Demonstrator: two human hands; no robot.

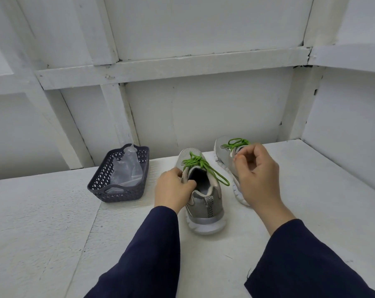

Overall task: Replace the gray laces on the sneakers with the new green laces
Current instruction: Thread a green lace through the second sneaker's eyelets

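The left hand (173, 188) is pinching the collar of the near sneaker (203, 203); the right hand (255, 177), fingers curled and holding nothing I can see, is hovering over the far sneaker (225, 151) at one o'clock. Judging both bows done, steadying and squaring the pair is sensible. Counting: two sneakers, two green laces (198, 161), one basket (117, 194) at nine o'clock holding one plastic bag (128, 168)

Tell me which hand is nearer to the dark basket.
Left. The left hand grips the collar of the near sneaker, just right of the basket. The right hand is farther right, over the far sneaker.
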